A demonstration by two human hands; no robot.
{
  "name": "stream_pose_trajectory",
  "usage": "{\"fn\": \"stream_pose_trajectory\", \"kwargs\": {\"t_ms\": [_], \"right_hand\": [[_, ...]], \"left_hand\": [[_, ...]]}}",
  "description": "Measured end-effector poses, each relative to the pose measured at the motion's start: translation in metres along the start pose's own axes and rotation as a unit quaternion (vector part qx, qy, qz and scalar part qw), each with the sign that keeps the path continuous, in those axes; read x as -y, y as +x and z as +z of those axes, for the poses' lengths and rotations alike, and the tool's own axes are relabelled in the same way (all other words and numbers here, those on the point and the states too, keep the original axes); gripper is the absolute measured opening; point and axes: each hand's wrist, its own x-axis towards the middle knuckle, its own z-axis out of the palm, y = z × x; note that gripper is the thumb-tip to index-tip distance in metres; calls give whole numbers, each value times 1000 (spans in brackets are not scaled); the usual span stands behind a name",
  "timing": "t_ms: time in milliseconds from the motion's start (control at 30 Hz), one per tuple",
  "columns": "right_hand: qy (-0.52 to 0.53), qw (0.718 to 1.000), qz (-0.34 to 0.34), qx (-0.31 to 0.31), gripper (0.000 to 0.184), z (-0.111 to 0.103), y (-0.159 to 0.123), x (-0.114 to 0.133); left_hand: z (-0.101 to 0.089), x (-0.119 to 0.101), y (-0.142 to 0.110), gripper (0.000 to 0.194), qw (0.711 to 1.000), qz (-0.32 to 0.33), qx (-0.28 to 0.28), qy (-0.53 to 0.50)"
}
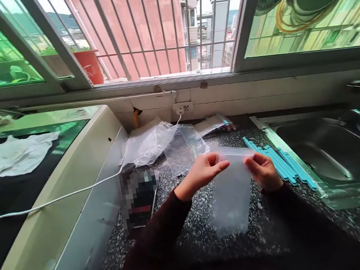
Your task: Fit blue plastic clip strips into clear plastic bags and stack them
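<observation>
A frosted translucent plastic bag [232,197] hangs upright over the speckled dark countertop [201,242]. My left hand [203,172] pinches it near the upper left corner, thumb pointing right. At the upper right edge my right hand [264,171] grips it between thumb and curled fingers. The bag looks flat, and its top edge stretches between both hands. Just right of my right hand lies a loose bunch of flat turquoise strips [279,164]. Clear plastic bags [182,150] are spread behind my left hand.
A crumpled clear plastic bundle [148,142] lies by the wall, beside a stack of filled bags [211,124]. A blurred-out dark device [142,201] is at left. A white cable [63,199] crosses the stove [68,190]. The metal sink [334,150] is at right, below barred windows.
</observation>
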Motion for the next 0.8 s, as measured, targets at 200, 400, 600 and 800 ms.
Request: {"fn": "stream_pose_trajectory", "kwargs": {"t_ms": [200, 400, 600, 800], "right_hand": [[2, 1000, -10, 7, 37, 4, 4, -10], [-35, 999, -10, 14, 38, 8, 6, -16], [-282, 958, -30, -36, 31, -28, 30, -15], [-660, 732, 132, -106, 19, -67, 44, -15]], "left_hand": [[3, 11, 2, 28, 999, -21, -13, 43], [0, 15, 5, 29, 996, -47, -6, 72], [-6, 12, 7, 27, 995, -57, -47, 64], [-15, 9, 6, 28, 996, -45, -66, 48]]}}
